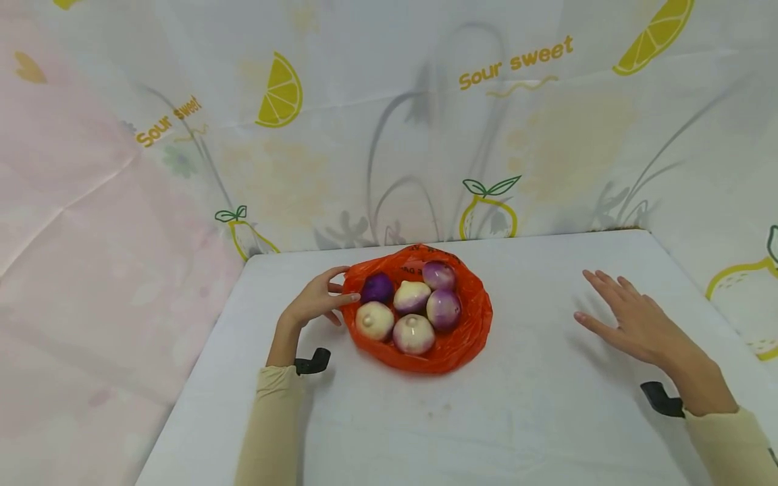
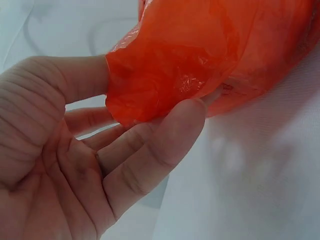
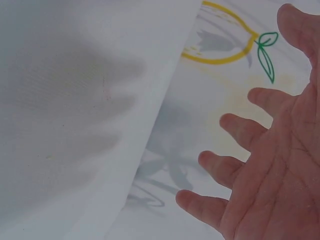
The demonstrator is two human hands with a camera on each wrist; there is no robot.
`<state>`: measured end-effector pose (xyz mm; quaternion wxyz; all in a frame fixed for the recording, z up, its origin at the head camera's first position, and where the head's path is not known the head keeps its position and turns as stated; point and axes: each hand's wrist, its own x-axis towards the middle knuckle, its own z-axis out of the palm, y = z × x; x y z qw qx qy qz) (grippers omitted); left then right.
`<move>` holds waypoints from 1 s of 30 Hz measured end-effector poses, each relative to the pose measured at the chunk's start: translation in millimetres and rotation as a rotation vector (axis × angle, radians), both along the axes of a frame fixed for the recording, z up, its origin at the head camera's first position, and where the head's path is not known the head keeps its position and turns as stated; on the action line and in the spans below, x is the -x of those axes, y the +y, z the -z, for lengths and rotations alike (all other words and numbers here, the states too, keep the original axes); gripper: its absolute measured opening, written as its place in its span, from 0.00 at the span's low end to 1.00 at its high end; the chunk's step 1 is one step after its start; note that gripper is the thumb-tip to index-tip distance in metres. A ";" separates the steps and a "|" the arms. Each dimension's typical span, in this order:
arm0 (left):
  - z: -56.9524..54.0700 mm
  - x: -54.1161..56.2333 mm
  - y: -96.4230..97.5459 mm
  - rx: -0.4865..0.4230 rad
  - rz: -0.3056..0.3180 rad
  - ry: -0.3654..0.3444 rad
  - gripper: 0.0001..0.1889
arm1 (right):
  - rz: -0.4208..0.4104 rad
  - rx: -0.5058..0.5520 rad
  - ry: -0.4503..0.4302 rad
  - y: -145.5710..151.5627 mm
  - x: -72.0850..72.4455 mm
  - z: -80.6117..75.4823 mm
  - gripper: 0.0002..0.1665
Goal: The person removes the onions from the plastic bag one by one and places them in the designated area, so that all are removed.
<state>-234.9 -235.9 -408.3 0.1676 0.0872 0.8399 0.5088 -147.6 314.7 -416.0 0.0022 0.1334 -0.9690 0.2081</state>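
A red plastic bag sits on the white table with its mouth spread wide and its rim turned down. Inside lie several glossy round purple-and-white vegetables that look like onions, one of them deep purple. At the bag's left side my left hand grips the rim. In the left wrist view, the bag's edge passes between the thumb and fingers, and the plastic covers part of them. My right hand hovers over the table's right side, holding nothing. Its fingers are spread and fairly straight in the right wrist view.
The white table has its back edge against a hanging cloth printed with lemons and lettering. More cloth hangs along the left and right sides. A dark strap mount sits on each wrist.
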 end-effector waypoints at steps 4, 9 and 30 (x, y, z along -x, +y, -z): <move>-1.2 -1.7 1.5 0.012 -0.014 0.024 0.35 | -0.013 0.014 -0.001 -2.1 0.3 -1.2 0.50; -0.6 -1.7 3.4 0.025 -0.034 0.041 0.31 | -0.036 0.056 -0.020 -5.5 0.4 -1.9 0.50; -6.0 -4.6 6.3 0.080 -0.053 0.113 0.24 | 0.001 0.105 0.035 -51.8 14.2 -12.4 0.46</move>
